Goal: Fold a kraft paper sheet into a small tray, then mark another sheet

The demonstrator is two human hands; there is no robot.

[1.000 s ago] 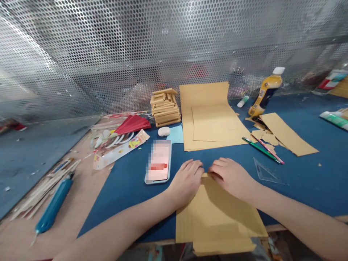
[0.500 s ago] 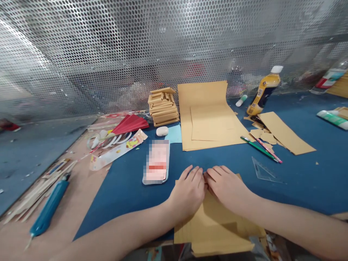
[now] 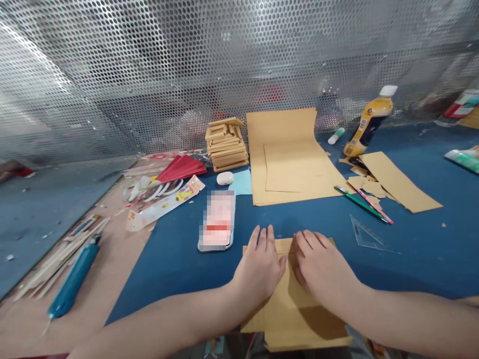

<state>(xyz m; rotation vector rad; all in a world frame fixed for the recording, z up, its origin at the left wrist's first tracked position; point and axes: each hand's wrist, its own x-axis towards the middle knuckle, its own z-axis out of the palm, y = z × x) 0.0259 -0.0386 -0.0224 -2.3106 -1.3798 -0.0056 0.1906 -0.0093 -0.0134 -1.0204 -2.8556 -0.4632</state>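
Observation:
A sheet of brown kraft paper (image 3: pixel 299 319) lies at the table's front edge and juts a little over it. Along its far edge runs a narrow strip that looks like a fold. My left hand (image 3: pixel 260 267) lies flat on the left part of the paper, fingers stretched toward the far edge and thumb out to the side. On the right part rests my right hand (image 3: pixel 320 262), its fingers extended over the far edge; its thumb is hidden underneath. A gap of bare paper shows between the two hands.
A phone (image 3: pixel 217 222) lies left of the paper, near a white earphone case (image 3: pixel 225 178). Behind are stacked folded kraft pieces (image 3: pixel 227 147) and large kraft sheets (image 3: pixel 292 159). Pens (image 3: pixel 362 204), a set square (image 3: pixel 368 235) and a bottle (image 3: pixel 370 122) stand or lie rightward; a blue glue gun (image 3: pixel 75 279) lies left.
My hands have moved apart along the paper's far edge, from touching near the middle to a gap between them. The left fingers have straightened. The view has shifted slightly.

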